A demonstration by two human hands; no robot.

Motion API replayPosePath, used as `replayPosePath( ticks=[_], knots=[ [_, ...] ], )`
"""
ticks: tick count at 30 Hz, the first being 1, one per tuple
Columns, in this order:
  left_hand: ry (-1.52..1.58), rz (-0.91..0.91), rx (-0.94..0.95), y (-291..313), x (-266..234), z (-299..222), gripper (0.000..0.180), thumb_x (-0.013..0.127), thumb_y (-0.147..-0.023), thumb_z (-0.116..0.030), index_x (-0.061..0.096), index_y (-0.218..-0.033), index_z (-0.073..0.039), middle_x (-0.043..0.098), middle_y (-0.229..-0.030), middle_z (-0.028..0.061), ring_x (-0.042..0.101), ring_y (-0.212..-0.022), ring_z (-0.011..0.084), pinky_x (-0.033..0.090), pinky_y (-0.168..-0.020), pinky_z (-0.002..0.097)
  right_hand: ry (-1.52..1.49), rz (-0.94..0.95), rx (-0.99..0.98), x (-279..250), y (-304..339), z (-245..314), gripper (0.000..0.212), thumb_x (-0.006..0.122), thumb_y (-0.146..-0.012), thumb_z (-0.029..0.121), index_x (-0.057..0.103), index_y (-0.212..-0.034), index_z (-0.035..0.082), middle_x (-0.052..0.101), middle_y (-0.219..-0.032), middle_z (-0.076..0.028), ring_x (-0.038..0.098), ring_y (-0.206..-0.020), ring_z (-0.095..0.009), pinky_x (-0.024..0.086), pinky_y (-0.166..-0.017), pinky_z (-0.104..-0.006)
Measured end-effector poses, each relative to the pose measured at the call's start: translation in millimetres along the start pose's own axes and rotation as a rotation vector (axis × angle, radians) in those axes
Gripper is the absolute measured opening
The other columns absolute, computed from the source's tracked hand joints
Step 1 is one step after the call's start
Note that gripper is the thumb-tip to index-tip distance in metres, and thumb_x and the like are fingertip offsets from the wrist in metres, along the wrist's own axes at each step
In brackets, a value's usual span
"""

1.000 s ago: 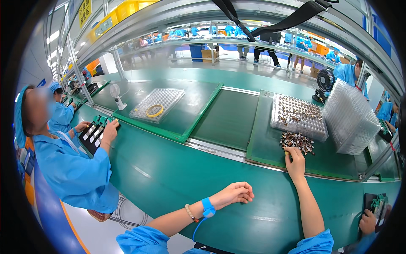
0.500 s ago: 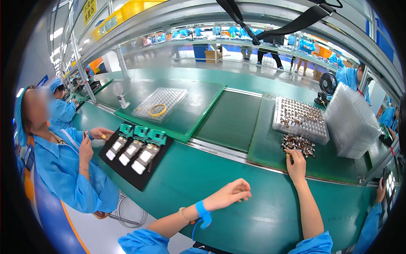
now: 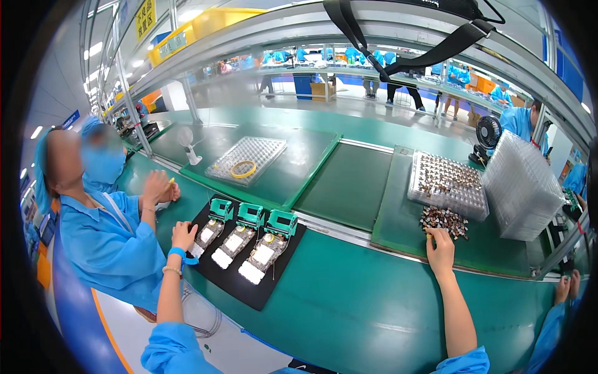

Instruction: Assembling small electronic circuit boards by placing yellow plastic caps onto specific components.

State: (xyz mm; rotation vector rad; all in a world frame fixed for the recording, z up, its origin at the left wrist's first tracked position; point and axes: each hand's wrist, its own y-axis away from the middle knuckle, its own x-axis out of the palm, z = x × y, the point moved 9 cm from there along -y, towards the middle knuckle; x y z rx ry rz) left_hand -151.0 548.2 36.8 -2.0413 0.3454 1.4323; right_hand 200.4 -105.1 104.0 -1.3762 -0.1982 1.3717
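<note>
On the bench to my left lies a black mat (image 3: 281, 294) with three phone-sized circuit boards, each having a green plastic fixture at its far end; one is the right-hand board (image 3: 262, 252). My left hand (image 3: 182, 237), with a blue strap at the wrist, is closed over the mat's left edge beside the leftmost board (image 3: 206, 237). My right hand (image 3: 441, 250) is at the near edge of a pile of small metallic parts (image 3: 443, 222). Its fingertips are pinched, with yellow at the tips; anything between them is too small to make out.
Behind the pile sits a clear tray (image 3: 450, 187) filled with small parts, beside a tall stack of clear trays (image 3: 522, 187). Another clear tray (image 3: 252, 159) bears a yellow ring (image 3: 243, 169). A co-worker in blue (image 3: 112, 230) is close at my left. Small fans (image 3: 488, 132) stand farther back.
My left hand has swung left from over the bench to the black mat's edge. The mat with its boards has shifted right, away from the co-worker. My right hand stays by the pile.
</note>
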Motion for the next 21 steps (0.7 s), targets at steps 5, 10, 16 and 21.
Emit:
replayPosePath(
  ticks=[5,10,16,21],
  knots=[
    [0.039,0.039,-0.225,-17.5,17.2,11.8,0.043,0.060,-0.084,-0.045,0.060,-0.114,-0.015,0.049,-0.119,0.0134,0.042,-0.115,0.0336,0.038,-0.093,0.0484,0.002,0.012,0.030,-1.7,1.1,-4.1,0.018,0.060,-0.077,-0.003,0.061,-0.093,0.004,0.062,-0.087,-0.011,0.060,-0.082,-0.030,0.048,-0.071,-0.0384],
    [0.065,-0.024,-0.163,-3.6,12.7,-16.4,0.040,0.063,-0.081,-0.041,0.060,-0.114,-0.019,0.049,-0.113,0.0107,0.044,-0.111,0.0314,0.039,-0.090,0.0478,0.004,0.019,0.030,-2.7,1.9,-3.9,0.017,0.060,-0.077,-0.003,0.061,-0.093,0.003,0.062,-0.087,-0.011,0.060,-0.082,-0.030,0.048,-0.072,-0.0383],
    [0.169,-0.073,-0.041,35.5,3.3,-48.5,0.040,0.064,-0.080,-0.036,0.059,-0.115,-0.018,0.050,-0.107,0.0109,0.047,-0.106,0.0309,0.041,-0.086,0.0461,-0.031,-0.024,0.027,-6.6,3.2,-2.9,0.014,0.059,-0.079,-0.003,0.062,-0.092,0.003,0.062,-0.087,-0.012,0.060,-0.083,-0.030,0.048,-0.072,-0.0377],
    [0.068,-0.037,-0.049,92.8,0.2,-97.0,0.042,0.064,-0.079,-0.038,0.059,-0.115,-0.018,0.050,-0.107,0.0127,0.048,-0.105,0.0325,0.041,-0.088,0.0479,-0.190,0.027,0.180,-8.6,-4.8,-13.4,0.011,0.058,-0.082,-0.002,0.063,-0.091,0.002,0.064,-0.092,-0.014,0.062,-0.085,-0.027,0.048,-0.075,-0.0359]
  ],
)
